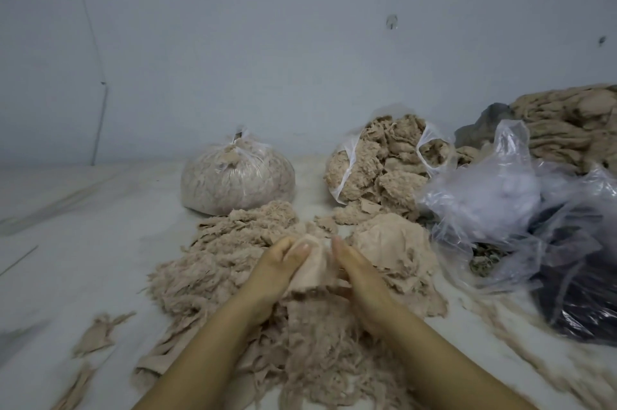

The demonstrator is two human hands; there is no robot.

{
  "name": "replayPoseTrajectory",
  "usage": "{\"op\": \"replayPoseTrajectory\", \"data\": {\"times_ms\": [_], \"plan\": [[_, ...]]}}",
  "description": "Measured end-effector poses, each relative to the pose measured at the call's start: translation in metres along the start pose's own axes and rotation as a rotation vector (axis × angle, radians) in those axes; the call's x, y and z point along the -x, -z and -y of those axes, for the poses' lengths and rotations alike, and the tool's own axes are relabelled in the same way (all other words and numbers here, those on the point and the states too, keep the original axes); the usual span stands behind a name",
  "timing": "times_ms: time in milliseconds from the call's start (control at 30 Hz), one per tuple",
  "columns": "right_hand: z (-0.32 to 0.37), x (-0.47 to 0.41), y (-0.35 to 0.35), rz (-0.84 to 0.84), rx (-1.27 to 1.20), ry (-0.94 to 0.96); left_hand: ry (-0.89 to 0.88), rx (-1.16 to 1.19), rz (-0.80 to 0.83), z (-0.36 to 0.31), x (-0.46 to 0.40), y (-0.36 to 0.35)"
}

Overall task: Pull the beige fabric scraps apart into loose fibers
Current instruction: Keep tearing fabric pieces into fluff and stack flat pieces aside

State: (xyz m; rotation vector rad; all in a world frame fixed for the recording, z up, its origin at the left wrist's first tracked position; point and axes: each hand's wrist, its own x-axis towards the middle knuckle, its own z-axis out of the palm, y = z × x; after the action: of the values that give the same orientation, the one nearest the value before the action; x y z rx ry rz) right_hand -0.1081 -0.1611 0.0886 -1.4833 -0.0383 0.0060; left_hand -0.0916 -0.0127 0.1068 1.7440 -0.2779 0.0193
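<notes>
A beige fabric scrap (315, 267) is held up between both hands over the floor. My left hand (278, 267) pinches its left edge with thumb and fingers. My right hand (359, 271) grips its right side, fingers curled into the cloth. Below and to the left spreads a heap of loose beige fibers (220, 262). A mound of unshredded beige scraps (390, 242) lies just right of my hands. More frayed fiber (320, 349) lies between my forearms.
A tied clear bag of fibers (233, 176) stands at the back. An open bag of beige scraps (380, 162) sits beside it. Crumpled clear plastic bags (494, 196), a dark bag (581, 302) and a stack of beige cloth (574, 122) fill the right. Stray scraps (96, 333) lie front left.
</notes>
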Motion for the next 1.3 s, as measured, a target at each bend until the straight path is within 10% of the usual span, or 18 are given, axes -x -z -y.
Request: {"op": "replayPoseTrajectory", "data": {"times_ms": [667,1033,1167,1300], "plan": [[0.011,-0.006,0.026,-0.189,-0.326,0.04,-0.017,0.097,-0.429,0.035,-0.016,0.008],[0.04,-0.042,0.055,-0.275,0.035,0.159,-0.071,-0.047,-0.025,0.018,-0.012,0.001],[0.051,-0.051,0.08,-0.487,0.753,0.215,-0.094,-0.224,0.068,0.02,-0.008,0.015],[0.013,-0.014,0.041,-0.128,0.748,0.333,-0.008,-0.075,0.255,0.029,-0.003,0.036]]}}
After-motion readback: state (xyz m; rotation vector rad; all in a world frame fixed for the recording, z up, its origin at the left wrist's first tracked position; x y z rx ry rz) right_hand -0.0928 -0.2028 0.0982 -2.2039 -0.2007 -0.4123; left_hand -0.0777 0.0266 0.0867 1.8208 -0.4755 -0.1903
